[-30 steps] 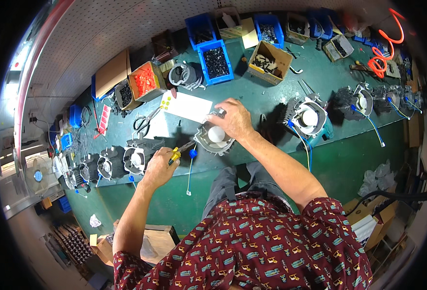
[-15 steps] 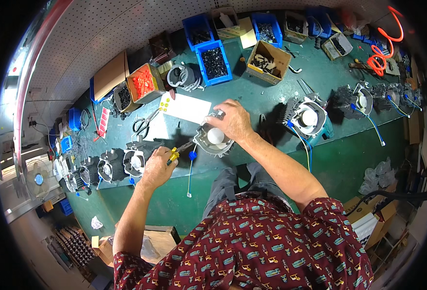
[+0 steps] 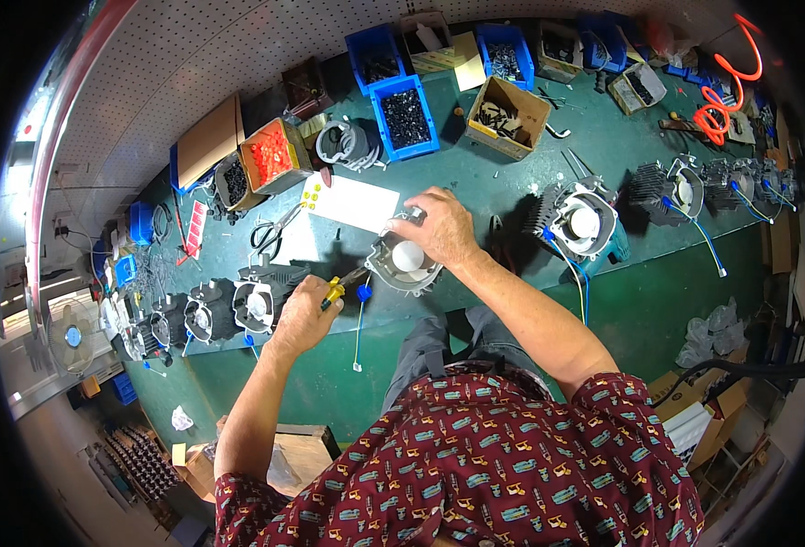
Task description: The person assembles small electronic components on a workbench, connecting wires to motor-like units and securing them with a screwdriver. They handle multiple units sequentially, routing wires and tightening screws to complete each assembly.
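Observation:
A grey metal engine housing (image 3: 386,268) with a white round part (image 3: 408,257) inside stands at the bench's front edge. My right hand (image 3: 444,230) is closed round its top, thumb and fingers gripping the rim. My left hand (image 3: 300,316) is closed on yellow-handled pliers (image 3: 333,293), whose jaws point right, up close to the housing's left side; whether they touch it I cannot tell. A wire with a blue piece (image 3: 364,293) hangs from that side over the bench edge. Behind the housing lies a white sheet (image 3: 357,202) with several small yellow pieces.
Similar engine housings stand in rows left (image 3: 254,307) and right (image 3: 583,223). Scissors (image 3: 275,235) lie beyond my left hand. At the back are a blue bin of dark small parts (image 3: 435,137), a cardboard box (image 3: 537,123) and a box of red-orange pieces (image 3: 272,157). A coiled orange hose (image 3: 714,120) hangs far right.
My left hand and the pliers have shifted slightly to the right, toward the housing. My right hand keeps its grip, and the housing is nearly unmoved.

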A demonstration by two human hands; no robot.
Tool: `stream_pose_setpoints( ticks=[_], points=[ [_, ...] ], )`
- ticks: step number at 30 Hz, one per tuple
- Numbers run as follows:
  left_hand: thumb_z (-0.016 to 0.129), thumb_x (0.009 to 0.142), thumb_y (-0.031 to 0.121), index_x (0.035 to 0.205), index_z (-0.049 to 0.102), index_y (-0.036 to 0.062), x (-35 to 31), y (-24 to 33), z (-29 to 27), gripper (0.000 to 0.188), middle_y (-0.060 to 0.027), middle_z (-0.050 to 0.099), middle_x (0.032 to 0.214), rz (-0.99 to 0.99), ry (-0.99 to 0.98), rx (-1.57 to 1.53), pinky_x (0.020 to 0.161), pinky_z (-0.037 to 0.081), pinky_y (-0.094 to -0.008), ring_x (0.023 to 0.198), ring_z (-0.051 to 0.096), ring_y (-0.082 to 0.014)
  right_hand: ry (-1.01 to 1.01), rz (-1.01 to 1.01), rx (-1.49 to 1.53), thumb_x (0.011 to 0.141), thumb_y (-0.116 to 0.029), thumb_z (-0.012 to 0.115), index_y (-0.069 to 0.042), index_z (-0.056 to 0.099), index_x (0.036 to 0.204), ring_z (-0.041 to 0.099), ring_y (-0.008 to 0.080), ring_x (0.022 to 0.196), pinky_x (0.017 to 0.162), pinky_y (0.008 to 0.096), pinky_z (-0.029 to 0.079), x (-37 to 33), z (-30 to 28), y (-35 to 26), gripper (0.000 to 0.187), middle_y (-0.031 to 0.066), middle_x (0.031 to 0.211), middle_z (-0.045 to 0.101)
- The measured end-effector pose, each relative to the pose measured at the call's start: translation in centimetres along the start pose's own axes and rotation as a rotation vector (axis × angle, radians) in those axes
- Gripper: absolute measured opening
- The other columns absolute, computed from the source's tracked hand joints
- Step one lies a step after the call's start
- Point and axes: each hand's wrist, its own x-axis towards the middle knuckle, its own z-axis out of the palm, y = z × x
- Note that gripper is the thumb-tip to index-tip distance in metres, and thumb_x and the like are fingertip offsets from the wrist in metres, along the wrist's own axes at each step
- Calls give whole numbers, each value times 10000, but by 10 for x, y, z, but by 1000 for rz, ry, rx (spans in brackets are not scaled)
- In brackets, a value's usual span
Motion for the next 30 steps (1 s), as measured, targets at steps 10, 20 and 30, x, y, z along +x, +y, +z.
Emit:
stream_pose_setpoints(
  ticks=[10, 20, 30],
  points=[
    [725, 924, 254, 1005, 672, -61, 7, -7, -1, 330, -240, 638, 969, -43, -128, -117, 826, 515, -485, 923, 641, -431, 6, -18, 3, 791, -474, 838, -45, 761, 1000, 662, 322, 1029, 853, 454, 552, -1, 0, 0, 483, 124, 1026, 696],
    [706, 976, 331, 909, 692, -17, 8, -23, 13, 355, -41, 623, 712, -215, -262, -362, 603, 497, -369, 666, 620, -140, -10, -14, 3, 797, -479, 825, -75, 761, 985, 656, 326, 1027, 847, 459, 553, 0, 0, 0, 450, 115, 1017, 687],
    [656, 1010, 380, 951, 707, -14, 19, -22, 0, 401, -35, 647, 777, -323, -442, -557, 624, 566, -300, 718, 639, -129, -13, -17, 5, 792, -466, 826, -80, 760, 958, 653, 325, 1017, 839, 462, 554, 1, -1, -1, 426, 113, 999, 685]
  ],
)
